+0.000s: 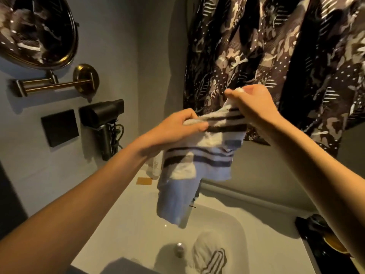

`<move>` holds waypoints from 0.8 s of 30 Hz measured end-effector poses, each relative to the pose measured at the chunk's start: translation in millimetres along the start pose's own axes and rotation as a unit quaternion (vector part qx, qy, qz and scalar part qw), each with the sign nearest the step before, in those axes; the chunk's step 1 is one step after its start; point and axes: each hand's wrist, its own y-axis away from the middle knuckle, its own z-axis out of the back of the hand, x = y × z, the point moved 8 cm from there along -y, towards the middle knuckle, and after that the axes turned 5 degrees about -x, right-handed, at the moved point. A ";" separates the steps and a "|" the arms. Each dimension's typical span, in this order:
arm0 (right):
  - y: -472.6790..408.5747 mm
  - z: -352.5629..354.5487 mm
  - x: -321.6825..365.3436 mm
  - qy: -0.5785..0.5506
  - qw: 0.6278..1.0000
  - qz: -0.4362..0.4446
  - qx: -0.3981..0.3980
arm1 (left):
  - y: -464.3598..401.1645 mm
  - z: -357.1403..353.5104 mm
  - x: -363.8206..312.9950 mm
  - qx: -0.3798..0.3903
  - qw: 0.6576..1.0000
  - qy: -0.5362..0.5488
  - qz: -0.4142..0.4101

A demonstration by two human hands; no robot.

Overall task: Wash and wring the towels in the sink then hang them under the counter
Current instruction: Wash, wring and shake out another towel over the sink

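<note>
A blue and white towel with dark stripes (197,163) hangs in the air above the white sink (235,226). My left hand (177,125) grips its upper left edge. My right hand (254,107) pinches its upper right corner, a little higher. The towel's lower part droops toward the basin and hides the tap behind it. A second towel, white with grey stripes (209,256), lies bunched in the sink bowl beside the metal drain plug (179,249).
A patterned dark garment (276,56) hangs on the wall behind the towel. A black hair dryer (104,119), a black square panel (60,127) and a brass mirror arm (55,84) are on the left wall. White bottles (156,165) stand on the counter; a black tray (320,246) is at the right.
</note>
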 end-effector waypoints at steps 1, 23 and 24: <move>-1.9 1.0 -3.3 -0.044 0.998 -0.032 0.011 | -3.8 6.9 -8.4 -0.018 0.999 -0.006 -0.027; 46.5 28.2 5.5 -0.368 0.913 -0.028 0.172 | -38.3 38.6 -116.1 -0.105 0.978 -0.054 -0.169; 47.0 29.9 4.0 -0.391 0.903 -0.029 0.176 | -42.5 36.2 -127.5 -0.097 0.977 -0.061 -0.181</move>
